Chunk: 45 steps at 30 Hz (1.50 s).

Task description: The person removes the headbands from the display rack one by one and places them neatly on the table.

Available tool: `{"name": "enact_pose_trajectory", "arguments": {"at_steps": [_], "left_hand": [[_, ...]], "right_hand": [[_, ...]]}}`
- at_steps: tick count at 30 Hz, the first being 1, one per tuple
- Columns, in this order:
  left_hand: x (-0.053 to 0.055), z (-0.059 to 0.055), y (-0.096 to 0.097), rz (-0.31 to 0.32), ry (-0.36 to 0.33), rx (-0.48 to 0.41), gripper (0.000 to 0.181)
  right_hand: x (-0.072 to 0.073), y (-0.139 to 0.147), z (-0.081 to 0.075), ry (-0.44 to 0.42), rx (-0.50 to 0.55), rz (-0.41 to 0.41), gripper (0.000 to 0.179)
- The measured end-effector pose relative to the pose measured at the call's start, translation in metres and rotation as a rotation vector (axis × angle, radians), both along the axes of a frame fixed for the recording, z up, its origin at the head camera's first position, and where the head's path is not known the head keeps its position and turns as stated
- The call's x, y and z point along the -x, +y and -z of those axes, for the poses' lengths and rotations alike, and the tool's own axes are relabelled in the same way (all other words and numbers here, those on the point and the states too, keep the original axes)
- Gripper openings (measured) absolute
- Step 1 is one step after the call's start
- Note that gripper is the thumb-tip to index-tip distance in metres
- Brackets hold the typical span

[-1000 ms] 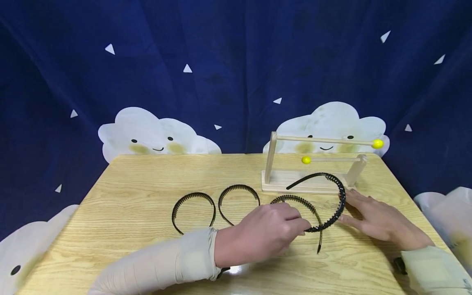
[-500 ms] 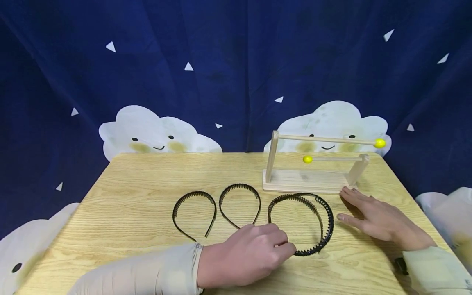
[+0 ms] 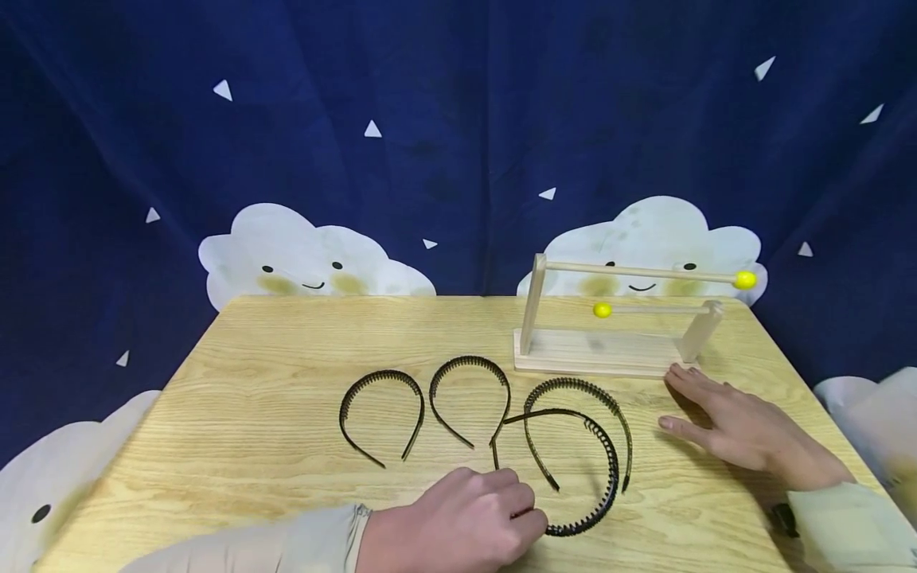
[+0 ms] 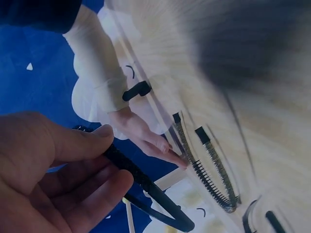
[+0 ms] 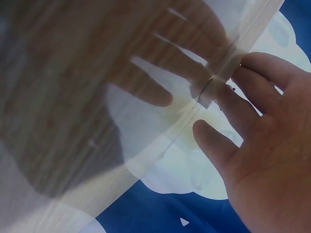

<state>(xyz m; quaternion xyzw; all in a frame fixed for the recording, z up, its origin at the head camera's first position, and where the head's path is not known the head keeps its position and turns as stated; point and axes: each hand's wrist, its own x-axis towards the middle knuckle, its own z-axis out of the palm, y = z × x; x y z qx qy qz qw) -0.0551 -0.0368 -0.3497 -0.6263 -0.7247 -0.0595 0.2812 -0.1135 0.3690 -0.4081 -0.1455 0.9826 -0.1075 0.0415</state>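
My left hand (image 3: pixel 454 521) pinches a black toothed headband (image 3: pixel 609 469) between thumb and fingers near the front of the table. In the left wrist view the thumb presses on that dark band (image 4: pixel 150 187), raised off the tabletop. Just behind it lies a brown-gold toothed headband (image 3: pixel 573 384), which it partly overlaps in the head view. My right hand (image 3: pixel 748 438) is spread with straight fingers, its fingertips at the right front corner of the wooden stand's base (image 3: pixel 602 354). The right wrist view shows nothing held in that hand (image 5: pixel 267 131).
Two dark toothed headbands, a left one (image 3: pixel 383 376) and a middle one (image 3: pixel 469 362), lie on the wooden table (image 3: pixel 286 342). The stand carries an upper rod (image 3: pixel 645 272) and a lower rod (image 3: pixel 655 309), each with a yellow end ball. A blue cloud-print curtain (image 3: pixel 458 143) hangs behind.
My left hand has drawn the black headband toward the front and left, away from the stand and lower in the view. The right hand has stayed beside the base.
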Motion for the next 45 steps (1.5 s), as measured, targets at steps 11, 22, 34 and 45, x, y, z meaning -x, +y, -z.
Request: {"name": "enact_pose_trajectory", "arguments": {"at_steps": [11,22,34,45], "left_hand": [[-0.012,0.014,-0.011,-0.034,-0.018,0.058,0.027],[-0.018,0.03,-0.02,-0.048,-0.001,0.107,0.029],[-0.02,0.04,-0.027,-0.113,-0.01,0.185,0.027],[-0.021,0.047,-0.028,-0.166,-0.016,0.286,0.029]], "right_hand": [[0.001,0.0,0.002,-0.013,0.005,0.006,0.086],[0.001,0.001,0.003,-0.036,0.023,0.005,0.086],[0.002,0.003,0.002,-0.021,0.024,-0.006,0.085],[0.003,0.003,0.001,-0.024,-0.002,-0.009,0.085]]}}
